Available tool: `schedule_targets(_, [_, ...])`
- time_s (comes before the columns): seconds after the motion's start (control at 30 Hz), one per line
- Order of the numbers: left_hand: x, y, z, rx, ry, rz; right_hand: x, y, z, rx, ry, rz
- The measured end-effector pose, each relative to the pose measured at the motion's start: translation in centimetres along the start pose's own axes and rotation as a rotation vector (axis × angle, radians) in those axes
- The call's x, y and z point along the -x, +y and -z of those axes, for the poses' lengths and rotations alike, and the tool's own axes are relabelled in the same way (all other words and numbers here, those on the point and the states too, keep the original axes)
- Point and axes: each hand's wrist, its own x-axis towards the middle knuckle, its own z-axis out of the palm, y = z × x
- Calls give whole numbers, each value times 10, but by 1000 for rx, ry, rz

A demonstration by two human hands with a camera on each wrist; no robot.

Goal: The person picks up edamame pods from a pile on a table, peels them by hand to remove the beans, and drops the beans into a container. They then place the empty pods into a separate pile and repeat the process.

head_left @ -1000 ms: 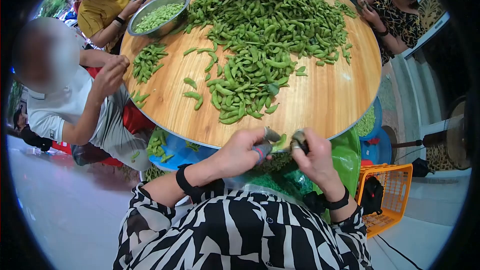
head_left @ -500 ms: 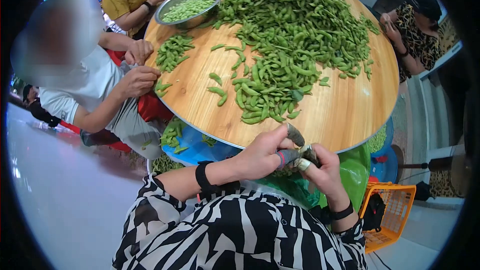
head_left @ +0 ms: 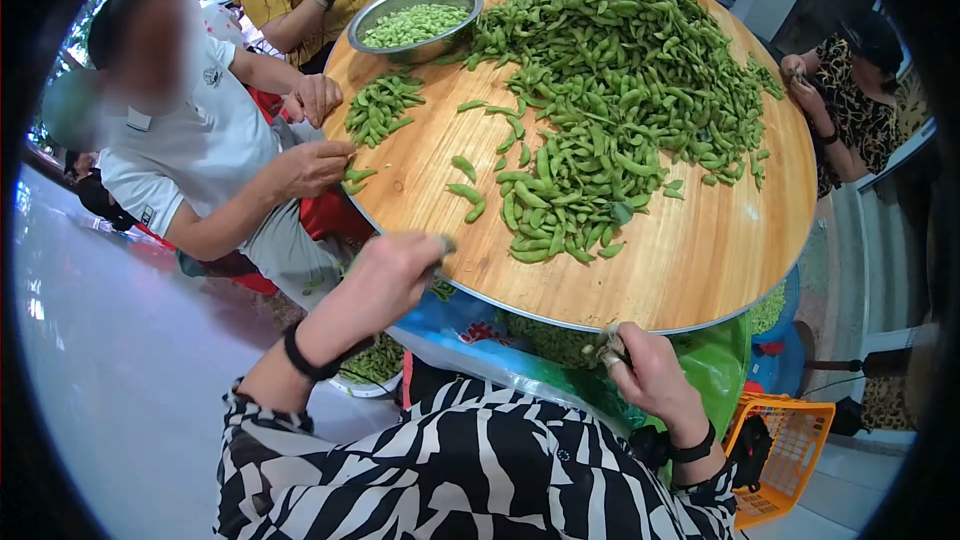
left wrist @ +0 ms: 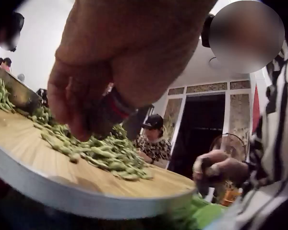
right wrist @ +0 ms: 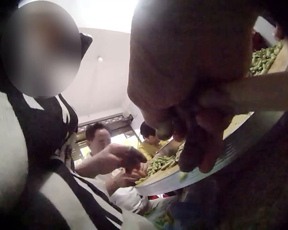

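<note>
My left hand (head_left: 385,280) hangs over the near left edge of the round wooden table (head_left: 430,210), fingers loosely bent downward, nothing visible between them. Dark covers wrap some of its fingers, one with a red stripe in the left wrist view. By the front rim my right hand (head_left: 650,370) has thumb and finger pinched together, also in finger covers. A small pale green piece (right wrist: 183,176) shows at those fingertips in the right wrist view. Ahead lies a big heap of green edamame pods (head_left: 630,70), with a few loose pods (head_left: 465,195) nearer my left hand.
A metal bowl (head_left: 475,22) of shelled beans stands at the far left beside a small pod pile (head_left: 380,110). A person in a white shirt (head_left: 190,150) sits at left. Blue and green plastic (head_left: 715,365) hangs below the rim; an orange crate (head_left: 795,450) stands at right.
My left hand held a green pod, met the right hand, then swung away left over the table edge. The right hand stays near the front rim. The head view has shifted, moving the table rightward.
</note>
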Motion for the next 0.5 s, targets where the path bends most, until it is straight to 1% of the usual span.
schedule_targets(0.03, [-13,-2,-3,95,122,43,0,1,0,10,-3,1])
schedule_targets(0.07, [-27,-10,-6,99,131,44,1,5,-2,-57,28,8])
schedule_targets(0.1, [-43,-22,-9,30,180,-107,1,7,-2,-125,63,14])
schedule_targets(0.13, [-54,-30,-14,-40,225,-259,2,6,-2,-119,65,14])
schedule_targets(0.17, [-61,-36,-20,-36,227,-263,3,4,-1,-203,28,-88])
schedule_targets(0.2, [-67,-39,-24,-69,188,-261,4,3,0,-287,-7,-190])
schedule_targets(0.23, [-72,-41,-27,-104,149,-260,5,1,1,-285,-2,-193])
schedule_targets(0.27, [-75,-41,-31,-103,147,-266,5,0,1,-312,19,-213])
schedule_targets(0.33, [-80,-35,-35,-85,285,-371,4,-5,3,-343,44,-239])
schedule_targets(0.37, [-81,-29,-38,-83,281,-379,3,-8,5,-455,30,-233])
schedule_targets(0.4, [-80,-17,-37,87,286,-280,1,-11,7,-566,19,-228])
schedule_targets(0.43, [-80,-6,-35,257,285,-181,-1,-13,7,-567,33,-236])
schedule_targets(0.47, [-79,6,-30,344,190,-128,-3,-15,6,-638,67,-229])
schedule_targets(0.5, [-79,20,-31,350,181,-142,-4,-16,7,-708,101,-221])
